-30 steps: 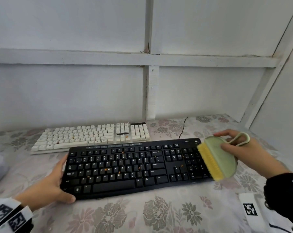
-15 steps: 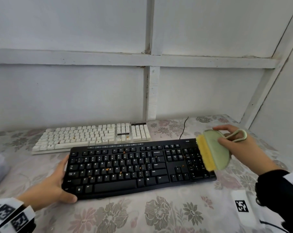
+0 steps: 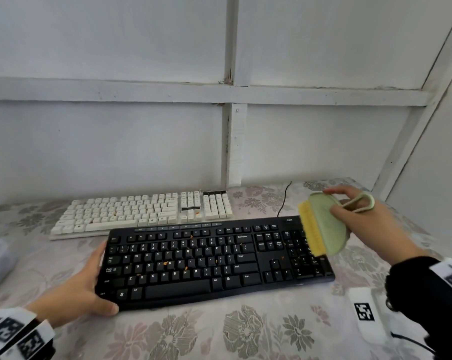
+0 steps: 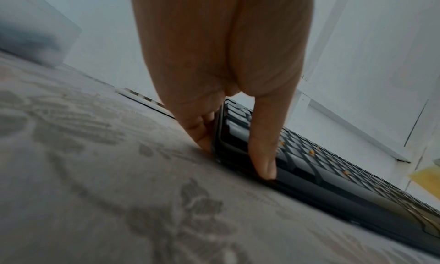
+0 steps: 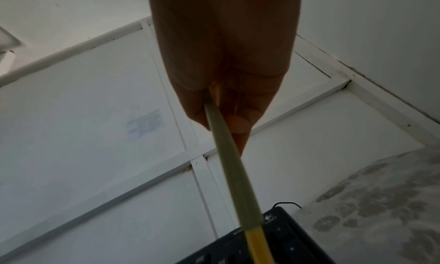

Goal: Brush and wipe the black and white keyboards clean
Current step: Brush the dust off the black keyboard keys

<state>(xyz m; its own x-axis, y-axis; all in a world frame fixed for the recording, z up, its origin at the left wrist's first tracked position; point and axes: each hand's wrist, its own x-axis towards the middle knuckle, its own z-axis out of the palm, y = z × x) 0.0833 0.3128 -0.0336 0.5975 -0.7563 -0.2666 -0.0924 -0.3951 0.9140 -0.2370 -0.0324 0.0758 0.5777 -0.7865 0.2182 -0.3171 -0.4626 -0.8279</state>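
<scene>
Right hand (image 3: 359,216) grip: fingers pinching green brush (image 3: 326,224), bristles over black keyboard (image 3: 214,263) numpad end. Left hand (image 3: 82,292) clasps keyboard's left edge on bench (image 3: 245,333). White keyboard (image 3: 141,211) just behind. Advise: sweep w/ light strokes, crumbs (image 3: 165,263) toward one edge, left hand steadying.

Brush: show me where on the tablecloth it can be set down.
Bare floral tablecloth lies in front of the black keyboard, between the left hand and the white tag. A smaller patch sits right of the white keyboard, beside the cable. Between the keyboards it is crowded.
</scene>
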